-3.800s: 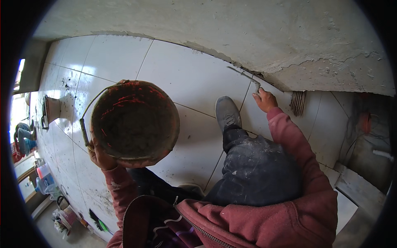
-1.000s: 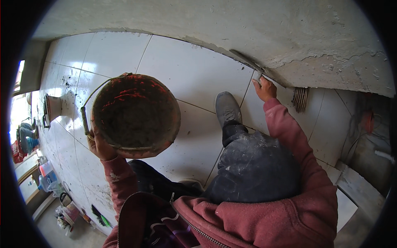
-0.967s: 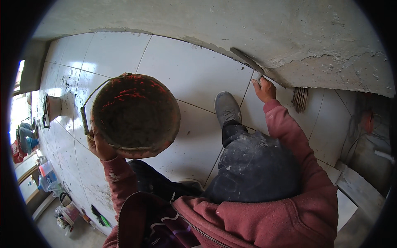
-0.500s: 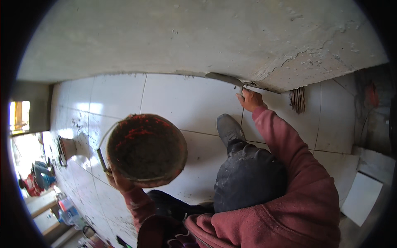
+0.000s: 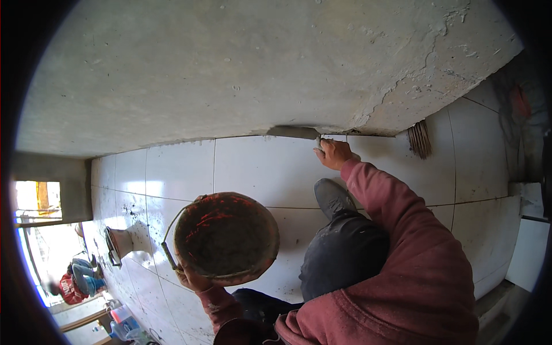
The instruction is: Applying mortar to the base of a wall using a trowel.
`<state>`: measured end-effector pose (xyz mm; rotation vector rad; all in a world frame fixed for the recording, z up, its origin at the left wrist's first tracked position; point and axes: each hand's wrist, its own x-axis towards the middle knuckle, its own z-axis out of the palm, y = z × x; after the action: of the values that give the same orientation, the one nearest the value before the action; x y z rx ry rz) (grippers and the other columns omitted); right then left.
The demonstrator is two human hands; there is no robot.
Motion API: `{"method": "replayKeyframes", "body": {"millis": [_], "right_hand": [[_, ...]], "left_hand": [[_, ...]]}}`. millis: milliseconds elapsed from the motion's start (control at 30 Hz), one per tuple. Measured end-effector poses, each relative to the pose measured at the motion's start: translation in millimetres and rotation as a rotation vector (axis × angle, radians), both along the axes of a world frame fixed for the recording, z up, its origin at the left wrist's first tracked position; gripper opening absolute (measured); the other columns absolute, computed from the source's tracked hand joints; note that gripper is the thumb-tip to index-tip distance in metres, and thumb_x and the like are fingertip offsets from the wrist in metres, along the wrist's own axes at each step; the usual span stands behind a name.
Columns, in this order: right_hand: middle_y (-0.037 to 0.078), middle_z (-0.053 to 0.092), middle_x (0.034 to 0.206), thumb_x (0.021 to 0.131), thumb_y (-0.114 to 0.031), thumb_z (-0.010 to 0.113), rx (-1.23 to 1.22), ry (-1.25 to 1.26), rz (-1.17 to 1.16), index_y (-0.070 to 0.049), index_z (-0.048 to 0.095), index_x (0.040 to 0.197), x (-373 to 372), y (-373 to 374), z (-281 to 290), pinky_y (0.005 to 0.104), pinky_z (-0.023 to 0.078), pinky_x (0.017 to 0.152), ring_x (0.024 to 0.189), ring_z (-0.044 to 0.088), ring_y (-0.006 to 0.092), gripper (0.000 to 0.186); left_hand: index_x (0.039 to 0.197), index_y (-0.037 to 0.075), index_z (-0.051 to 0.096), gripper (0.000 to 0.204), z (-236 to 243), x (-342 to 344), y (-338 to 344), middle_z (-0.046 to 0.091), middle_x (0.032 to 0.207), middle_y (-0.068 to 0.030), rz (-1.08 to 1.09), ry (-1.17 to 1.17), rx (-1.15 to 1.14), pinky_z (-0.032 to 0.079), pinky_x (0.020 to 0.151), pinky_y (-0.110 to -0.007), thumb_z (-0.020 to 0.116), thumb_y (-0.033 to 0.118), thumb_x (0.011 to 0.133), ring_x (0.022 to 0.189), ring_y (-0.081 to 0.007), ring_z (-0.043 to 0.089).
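Observation:
My right hand (image 5: 336, 154) is closed around the handle of a trowel (image 5: 293, 132). The trowel's long grey blade lies along the foot of the plastered wall (image 5: 190, 80), where it meets the white floor tiles. At the lower left, my left hand (image 5: 194, 280) grips the rim of a round bucket (image 5: 261, 265) near its wire handle. Grey, mortar-like residue coats the inside of the bucket, with red streaks on its far side. How much it holds is too dark to tell.
A bundle of thin brown bristles, like a short broom (image 5: 420, 140), rests against the wall at the right. Another bucket-like container (image 5: 119, 242) lies on the tiles (image 5: 178, 172) at the left. Beyond it, a person in red (image 5: 72, 290) is near a bright opening. My shoe (image 5: 333, 197) stands between bucket and wall.
My right hand and the trowel have slid left along the wall's base. The view has shifted, so the wall fills more of it. My left hand still holds the bucket.

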<state>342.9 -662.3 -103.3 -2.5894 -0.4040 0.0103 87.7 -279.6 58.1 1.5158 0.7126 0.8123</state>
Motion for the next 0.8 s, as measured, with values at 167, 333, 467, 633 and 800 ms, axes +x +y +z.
{"method": "replayKeyframes", "body": {"millis": [167, 333, 467, 633, 800], "right_hand": [[0.014, 0.062, 0.087, 0.081, -0.036, 0.048, -0.147, 0.189, 0.125, -0.004, 0.053, 0.093, -1, 29, 8, 0.0414, 0.047, 0.070, 0.078, 0.060, 0.0299, 0.034], [0.019, 0.060, 0.092, 0.082, -0.032, 0.048, -0.175, 0.378, 0.157, -0.001, 0.050, 0.096, 14, 49, -1, 0.0421, 0.046, 0.074, 0.085, 0.059, 0.0329, 0.034], [0.017, 0.061, 0.092, 0.084, -0.032, 0.045, -0.225, 0.369, 0.127, -0.001, 0.050, 0.099, 25, 61, 9, 0.0404, 0.048, 0.072, 0.082, 0.060, 0.0308, 0.034], [0.019, 0.060, 0.088, 0.083, -0.032, 0.047, -0.035, 0.162, 0.199, 0.000, 0.048, 0.096, 8, 69, 22, 0.0420, 0.047, 0.069, 0.079, 0.060, 0.0340, 0.035], [0.019, 0.060, 0.088, 0.084, -0.034, 0.047, -0.220, 0.314, 0.236, 0.000, 0.047, 0.099, 19, 78, 5, 0.0422, 0.046, 0.071, 0.082, 0.060, 0.0330, 0.037]], "left_hand": [[0.090, 0.000, 0.061, 0.022, 0, 3, 1, 0.063, 0.083, -0.0057, -0.022, -0.029, -0.001, 0.046, 0.062, -0.023, 0.051, 0.019, 0.087, 0.070, -0.0106, 0.057], [0.102, -0.004, 0.058, 0.027, 3, 11, -9, 0.062, 0.093, -0.0087, -0.076, -0.072, -0.051, 0.047, 0.067, -0.024, 0.050, 0.018, 0.088, 0.077, -0.0132, 0.058], [0.106, -0.005, 0.056, 0.029, 12, 17, -19, 0.062, 0.097, -0.0105, -0.155, -0.099, -0.056, 0.047, 0.070, -0.024, 0.050, 0.016, 0.087, 0.080, -0.0143, 0.058], [0.106, -0.005, 0.056, 0.028, 2, 8, -4, 0.061, 0.097, -0.0108, -0.154, -0.095, -0.051, 0.047, 0.070, -0.025, 0.049, 0.015, 0.087, 0.081, -0.0150, 0.058], [0.106, -0.006, 0.056, 0.028, 13, 22, -22, 0.061, 0.098, -0.0114, -0.137, -0.099, -0.055, 0.047, 0.071, -0.027, 0.049, 0.013, 0.086, 0.083, -0.0163, 0.059]]}}
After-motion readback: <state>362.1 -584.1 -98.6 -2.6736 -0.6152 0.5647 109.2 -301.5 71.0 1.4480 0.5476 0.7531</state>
